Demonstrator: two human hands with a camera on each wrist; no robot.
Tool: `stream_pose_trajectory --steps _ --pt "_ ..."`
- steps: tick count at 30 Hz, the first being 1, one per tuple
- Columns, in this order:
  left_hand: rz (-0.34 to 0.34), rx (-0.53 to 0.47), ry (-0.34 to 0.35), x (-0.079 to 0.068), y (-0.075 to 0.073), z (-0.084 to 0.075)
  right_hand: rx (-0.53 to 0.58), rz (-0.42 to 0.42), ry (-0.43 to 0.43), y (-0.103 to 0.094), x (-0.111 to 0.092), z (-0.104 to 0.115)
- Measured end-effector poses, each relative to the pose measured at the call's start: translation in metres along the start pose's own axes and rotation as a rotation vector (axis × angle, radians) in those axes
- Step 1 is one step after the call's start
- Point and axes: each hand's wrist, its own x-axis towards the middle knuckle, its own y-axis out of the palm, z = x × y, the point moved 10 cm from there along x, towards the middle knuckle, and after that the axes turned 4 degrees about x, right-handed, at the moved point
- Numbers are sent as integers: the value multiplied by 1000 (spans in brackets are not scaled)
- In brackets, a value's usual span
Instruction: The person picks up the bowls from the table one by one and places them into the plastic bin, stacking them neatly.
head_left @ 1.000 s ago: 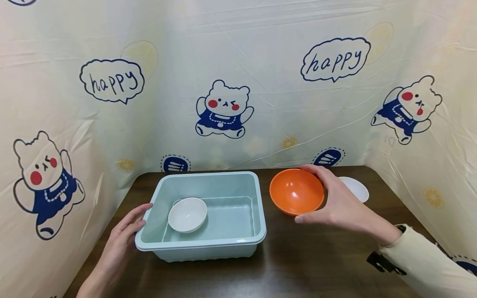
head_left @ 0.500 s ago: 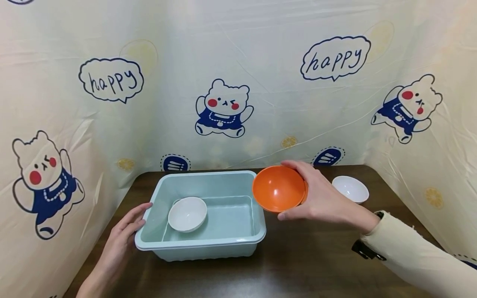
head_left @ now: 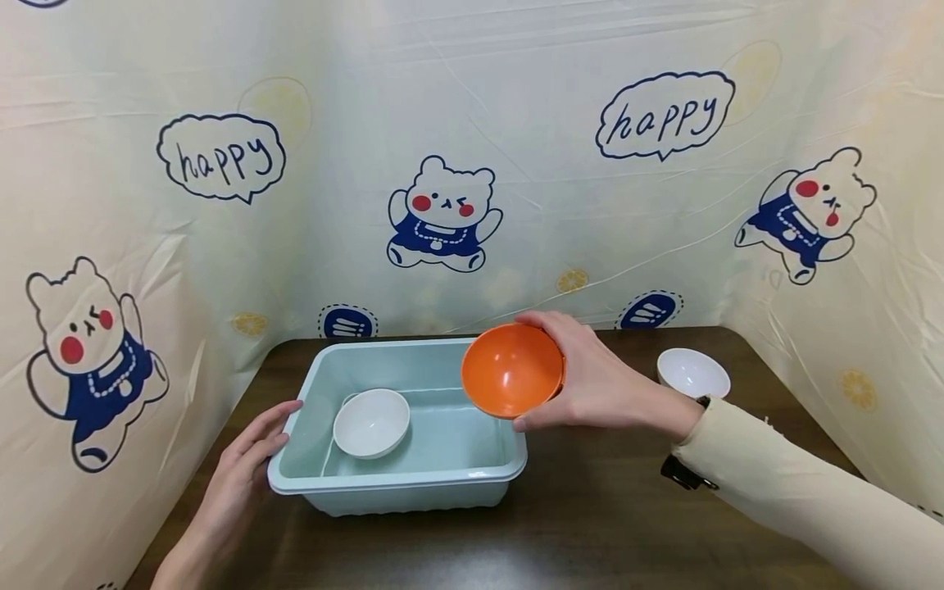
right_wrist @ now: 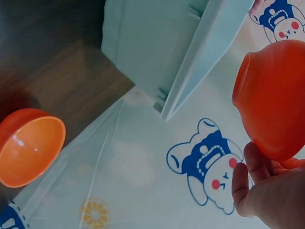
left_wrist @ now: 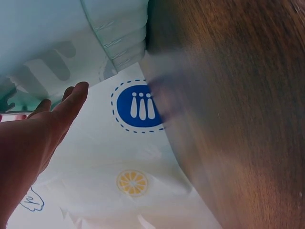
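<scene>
My right hand (head_left: 590,373) grips an orange bowl (head_left: 510,370) by its side, thumb and fingers on opposite edges. The bowl is tilted and hangs over the right part of a pale blue-green tub (head_left: 413,490). In the right wrist view the same held bowl (right_wrist: 279,100) shows its outside and foot. At the tub's left rim, my left hand (head_left: 239,475) rests its extended fingers against the edge; the left wrist view shows these fingers (left_wrist: 71,102) by the tub's wall. Inside the tub, on the left, sits a white bowl (head_left: 371,424).
Another white bowl (head_left: 693,373) stands at the table's back right, partly behind my right forearm. A second orange bowl (right_wrist: 31,148) on the table appears in the right wrist view. A printed curtain (head_left: 516,123) surrounds the dark wooden table (head_left: 590,508).
My right hand has carried the orange bowl leftward, from beside the tub to over its right part. The white bowl at the back right shows more fully. My left hand stays put.
</scene>
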Motion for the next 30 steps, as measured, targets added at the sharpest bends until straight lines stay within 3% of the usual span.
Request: stream_pose_trajectory --steps 30 --pt "7 -16 8 1 0 2 -89 108 -90 36 47 37"
